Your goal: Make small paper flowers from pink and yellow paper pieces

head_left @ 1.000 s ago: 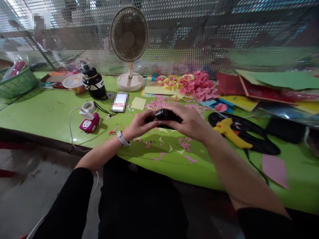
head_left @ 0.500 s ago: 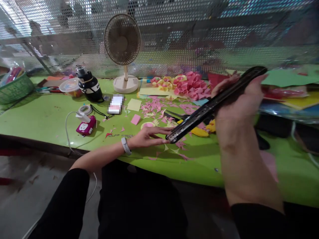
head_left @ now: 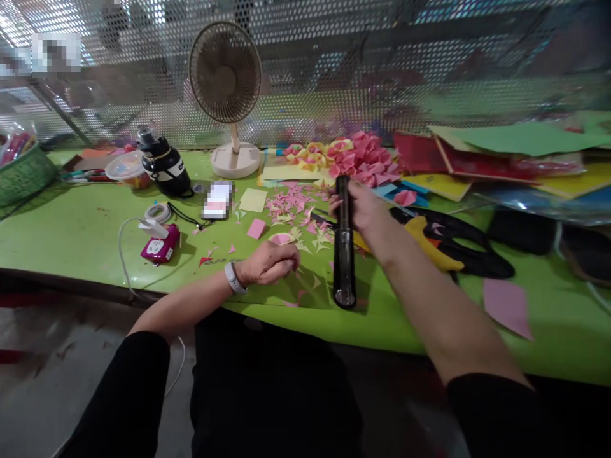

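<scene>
My right hand (head_left: 363,207) is wrapped around the far end of a long black stapler (head_left: 344,261), whose near end points toward me above the table's front part. My left hand (head_left: 272,262), with a white band on the wrist, is curled closed just left of the stapler. Whatever its fingers hold, if anything, is hidden. Beyond both hands lie pink and pale yellow paper scraps (head_left: 292,198). A round pink-and-yellow paper piece (head_left: 281,238) sits just behind my left hand. Beside my right forearm are large scissors with black handles (head_left: 477,248) and a yellow part (head_left: 432,245).
Folded pink paper flowers (head_left: 365,159) are heaped at the back near a fan (head_left: 233,159). A black bottle (head_left: 167,168), a phone (head_left: 218,198) and a magenta plug adapter (head_left: 160,247) stand left. Stacked coloured sheets (head_left: 515,143) lie right. A perforated metal screen (head_left: 324,83) closes the back.
My right hand has lowered and turned the stapler from a raised slant to pointing toward me. My left fingers, stretched to the stapler's tip before, have curled closed and come away from it.
</scene>
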{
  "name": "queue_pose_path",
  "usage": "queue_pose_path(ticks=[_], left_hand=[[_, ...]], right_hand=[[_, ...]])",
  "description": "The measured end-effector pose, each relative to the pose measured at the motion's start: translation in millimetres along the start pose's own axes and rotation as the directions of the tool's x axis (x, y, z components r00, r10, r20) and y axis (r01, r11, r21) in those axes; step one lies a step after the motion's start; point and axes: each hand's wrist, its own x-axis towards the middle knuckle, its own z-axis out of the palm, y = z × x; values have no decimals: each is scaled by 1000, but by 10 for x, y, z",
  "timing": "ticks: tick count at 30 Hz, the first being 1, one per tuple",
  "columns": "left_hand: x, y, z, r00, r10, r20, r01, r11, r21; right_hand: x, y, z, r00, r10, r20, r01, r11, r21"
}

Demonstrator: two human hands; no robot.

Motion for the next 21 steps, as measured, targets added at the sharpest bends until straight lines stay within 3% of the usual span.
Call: queue_pose_path(ticks=[4,7,14,17,21], left_hand=[[36,28,-20,998,50,47,-54,995,89],[50,49,-35,996,69,62,-76,990,118],[49,17,-43,997,72,17,-73,986,148],[56,25,-5,999,-49,13,46,983,176],[67,65,73,971,-210,111,185,961,204]], right_hand=[[-142,114,231,961,263,-91,-260,965,38],[-228,59,319,946,314,-80,-311,949,51],[-323,13,489,985,173,4,-172,983,-56],[-341,-42,491,995,100,20,-98,992,-85],[-342,-149,468,997,-69,-30,65,990,-121]])
